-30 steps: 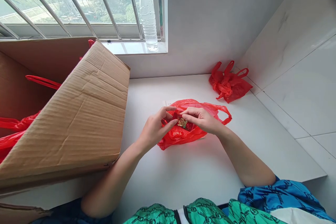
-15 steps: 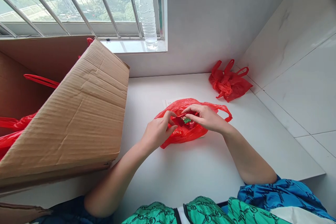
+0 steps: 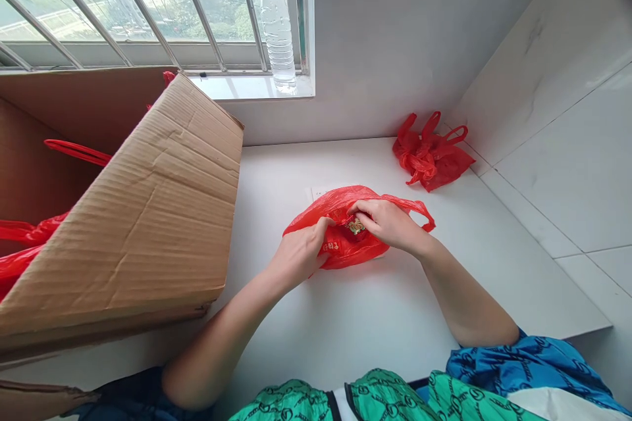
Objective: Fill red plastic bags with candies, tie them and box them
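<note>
A red plastic bag (image 3: 353, 258) lies with its mouth open on the white surface in front of me. My left hand (image 3: 302, 248) is closed around the bag's left side, thumb on top and the other fingers partly hidden by the film. Inside the bag is a small red packet (image 3: 355, 227) with green and gold print. At its upper edge, my right hand (image 3: 384, 222) reaches into the mouth with thumb and fingers pinched on the packet. The exact grip is partly covered by the fingers. One bag handle (image 3: 425, 216) loops out beside my right wrist.
A large open cardboard box (image 3: 162, 210) holding red bags (image 3: 34, 233) stands on the left. A tied red bag (image 3: 430, 152) sits in the back right corner by the tiled wall. On the sill of the barred window stands a clear water bottle (image 3: 279, 33).
My left hand has moved slightly down from the packet and closed on the bag's left side. The right-hand fingers have drawn together, and the printed packet has shifted a little to the right.
</note>
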{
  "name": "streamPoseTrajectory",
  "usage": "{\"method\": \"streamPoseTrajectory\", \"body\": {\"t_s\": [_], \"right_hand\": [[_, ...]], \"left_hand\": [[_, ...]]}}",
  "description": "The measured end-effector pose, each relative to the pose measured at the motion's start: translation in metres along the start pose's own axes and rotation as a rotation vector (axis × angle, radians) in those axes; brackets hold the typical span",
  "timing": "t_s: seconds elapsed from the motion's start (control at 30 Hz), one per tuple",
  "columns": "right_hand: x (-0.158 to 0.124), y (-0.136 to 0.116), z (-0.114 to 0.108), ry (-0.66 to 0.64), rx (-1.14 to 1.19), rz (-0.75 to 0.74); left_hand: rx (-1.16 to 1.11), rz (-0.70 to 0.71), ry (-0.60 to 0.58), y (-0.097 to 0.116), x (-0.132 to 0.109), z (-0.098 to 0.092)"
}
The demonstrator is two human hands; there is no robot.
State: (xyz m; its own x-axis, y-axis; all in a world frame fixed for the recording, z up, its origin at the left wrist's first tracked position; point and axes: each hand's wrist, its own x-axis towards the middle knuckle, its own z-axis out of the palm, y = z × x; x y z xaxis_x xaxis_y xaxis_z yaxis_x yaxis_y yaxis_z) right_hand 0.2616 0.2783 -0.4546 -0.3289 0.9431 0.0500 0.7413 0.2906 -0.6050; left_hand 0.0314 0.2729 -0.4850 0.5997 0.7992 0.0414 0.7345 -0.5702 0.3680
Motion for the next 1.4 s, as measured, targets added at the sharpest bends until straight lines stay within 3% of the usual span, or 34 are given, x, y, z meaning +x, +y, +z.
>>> {"method": "streamPoseTrajectory", "body": {"t_s": [0.27,0.4,0.53,0.6,0.67,0.77,0.87,0.93,1.0,1.13,1.2,1.3,1.4], "right_hand": [[-0.002,-0.005,-0.001,-0.009,-0.014,0.035],[-0.020,-0.018,-0.020,0.056,-0.051,-0.004],[-0.050,-0.028,-0.055,0.306,-0.116,-0.026],[-0.063,-0.026,-0.069,0.469,-0.239,0.019],[-0.071,-0.020,-0.075,0.533,-0.371,0.104],[-0.073,-0.009,-0.073,0.412,-0.484,0.220],[-0.068,-0.005,-0.075,0.303,-0.471,0.234],[-0.063,-0.008,-0.083,0.288,-0.352,0.176],[-0.057,-0.011,-0.093,0.332,-0.134,0.080],[-0.037,-0.019,-0.101,0.621,0.438,-0.117],[-0.024,-0.021,-0.096,0.735,0.689,-0.217],[-0.007,-0.024,-0.086,0.760,0.905,-0.327],[0.000,-0.029,-0.076,0.691,0.969,-0.340]], "left_hand": [[0.020,-0.081,0.133,0.005,0.001,-0.020],[0.153,-0.055,0.188,0.007,-0.003,-0.031],[0.285,-0.112,0.256,0.011,-0.020,-0.049],[0.301,-0.204,0.262,0.016,-0.032,-0.056],[0.299,-0.323,0.218,0.021,-0.044,-0.057],[0.271,-0.448,0.081,0.026,-0.055,-0.049],[0.214,-0.418,0.033,0.027,-0.055,-0.043],[0.144,-0.338,0.140,0.027,-0.051,-0.047],[0.042,-0.233,0.366,0.031,-0.047,-0.060],[-0.225,-0.022,0.922,0.041,-0.032,-0.098],[-0.366,0.026,1.101,0.045,-0.020,-0.115],[-0.582,0.064,1.173,0.046,0.000,-0.127],[-0.798,0.105,1.112,0.045,0.018,-0.128]]}}
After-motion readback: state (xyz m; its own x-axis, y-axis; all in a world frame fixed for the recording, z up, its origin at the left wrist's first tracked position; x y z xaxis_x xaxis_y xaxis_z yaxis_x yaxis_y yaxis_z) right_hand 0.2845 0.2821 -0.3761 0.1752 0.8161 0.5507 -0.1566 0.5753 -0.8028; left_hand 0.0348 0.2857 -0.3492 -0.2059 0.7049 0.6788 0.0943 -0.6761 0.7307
